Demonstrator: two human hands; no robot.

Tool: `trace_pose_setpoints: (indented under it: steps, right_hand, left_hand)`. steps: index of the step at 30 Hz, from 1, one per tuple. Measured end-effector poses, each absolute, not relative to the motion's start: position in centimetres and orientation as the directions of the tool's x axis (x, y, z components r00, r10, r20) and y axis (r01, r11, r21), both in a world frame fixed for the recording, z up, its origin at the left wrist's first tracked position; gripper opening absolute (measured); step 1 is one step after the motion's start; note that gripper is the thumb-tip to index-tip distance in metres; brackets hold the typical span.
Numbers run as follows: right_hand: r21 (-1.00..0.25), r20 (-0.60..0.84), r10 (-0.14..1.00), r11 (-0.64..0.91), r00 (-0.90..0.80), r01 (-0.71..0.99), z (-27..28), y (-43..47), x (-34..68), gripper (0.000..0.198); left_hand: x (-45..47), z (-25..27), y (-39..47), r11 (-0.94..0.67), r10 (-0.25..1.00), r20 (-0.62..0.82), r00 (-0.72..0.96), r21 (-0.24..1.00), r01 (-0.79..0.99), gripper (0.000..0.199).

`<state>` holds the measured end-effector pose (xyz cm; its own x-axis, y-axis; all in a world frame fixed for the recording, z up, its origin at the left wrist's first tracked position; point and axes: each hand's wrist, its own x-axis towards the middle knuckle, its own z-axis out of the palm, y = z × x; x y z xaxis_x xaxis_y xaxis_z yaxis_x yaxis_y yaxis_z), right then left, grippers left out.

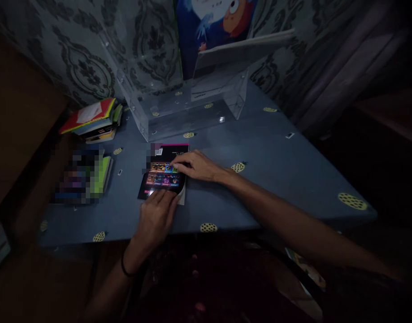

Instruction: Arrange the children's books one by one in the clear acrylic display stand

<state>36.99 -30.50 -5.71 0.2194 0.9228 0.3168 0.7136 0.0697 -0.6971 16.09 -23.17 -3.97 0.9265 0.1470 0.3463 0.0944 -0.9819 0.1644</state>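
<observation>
A black book [170,156] with rows of small colourful pictures and a white barcode label lies on the table, its lower right corner curled up with pale pages showing below. My left hand [156,211] is closed on the book's near edge, fingers on top of the cover and thumb by the curled corner. Across the right side of the cover rests my right hand [195,166], its fingers stretched out and touching the pictures. A dark band is around my left wrist.
A clear acrylic stand [141,121] is behind the book, with a pale sloping panel [239,49] at its right. Stacked books [91,116] sit at the back left; a blurred-out pile with green edges [103,177] is nearer. The blue pineapple-print tablecloth [279,179] covers the table.
</observation>
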Motion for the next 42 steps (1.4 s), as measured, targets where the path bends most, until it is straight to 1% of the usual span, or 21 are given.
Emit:
trace_pose_setpoints:
  steps: [4,6,9,12,15,21,24,27,28,30,33,36,39,42]
  right_hand:
    - [-0.752,0.282,0.946,0.113,0.162,0.65,-5.3,-30.6,36.4,0.031]
    - [-0.772,0.276,0.948,0.12,0.159,0.625,-5.3,-30.6,36.4,0.03]
    - [-0.799,0.257,0.954,0.119,0.155,0.59,-5.3,-30.6,36.5,0.03]
    - [-0.826,0.242,0.958,0.119,0.154,0.552,-5.2,-30.6,36.5,0.03]
    - [-0.84,0.239,0.96,0.128,0.147,0.527,-5.0,-30.7,36.4,0.03]
    - [-0.803,0.257,0.956,0.131,0.14,0.581,-4.9,-30.7,36.3,0.03]
    - [-0.749,0.266,0.956,0.123,0.126,0.651,-4.7,-31.0,35.6,0.032]
    - [-0.699,0.269,0.958,0.121,0.102,0.704,-4.5,-32.2,34.1,0.029]
    - [-0.682,0.278,0.956,0.13,0.091,0.72,-4.6,-32.8,33.3,0.027]
    - [-0.621,0.325,0.944,0.161,0.064,0.767,-5.0,-34.0,31.8,0.026]
    - [-0.451,0.423,0.906,0.182,0.029,0.874,-5.8,-35.8,29.7,0.028]
    - [-0.289,0.442,0.897,0.14,0.002,0.947,-6.4,-36.7,28.4,0.025]
    - [-0.22,0.426,0.905,0.113,-0.008,0.969,-7.0,-36.9,27.7,0.023]
    - [-0.201,0.415,0.909,0.132,-0.038,0.971,-7.6,-36.8,27.8,0.03]
  left_hand:
    - [16.4,-3.4,-22.3,-0.926,0.243,0.277,0.93,0.351,0.137,0.023]
    - [16.5,-3.2,-22.0,-0.899,0.277,0.239,0.931,0.407,0.163,0.021]
    - [16.6,-3.1,-21.9,-0.871,0.309,0.211,0.927,0.454,0.187,0.021]
    - [16.6,-3.1,-22.0,-0.867,0.314,0.209,0.926,0.461,0.19,0.022]
    - [16.6,-3.1,-22.1,-0.883,0.291,0.228,0.929,0.437,0.17,0.021]
    - [16.2,-3.5,-22.4,-0.927,0.222,0.28,0.934,0.359,0.113,0.02]
    - [15.9,-3.8,-22.7,-0.934,0.183,0.303,0.935,0.351,0.068,0.021]
    - [15.3,-4.0,-22.2,-0.915,0.17,0.319,0.932,0.402,0.029,0.021]
    - [15.1,-4.0,-21.7,-0.904,0.185,0.318,0.93,0.425,0.034,0.021]
    - [14.6,-4.2,-20.2,-0.886,0.252,0.316,0.915,0.455,0.087,0.021]
    - [13.7,-4.6,-17.3,-0.872,0.375,0.336,0.864,0.445,0.206,0.021]
    - [13.1,-5.3,-15.0,-0.863,0.44,0.337,0.833,0.416,0.287,0.022]
    - [12.9,-6.0,-14.3,-0.856,0.464,0.334,0.821,0.408,0.317,0.023]
    - [12.8,-6.5,-14.9,-0.857,0.466,0.337,0.818,0.399,0.324,0.023]
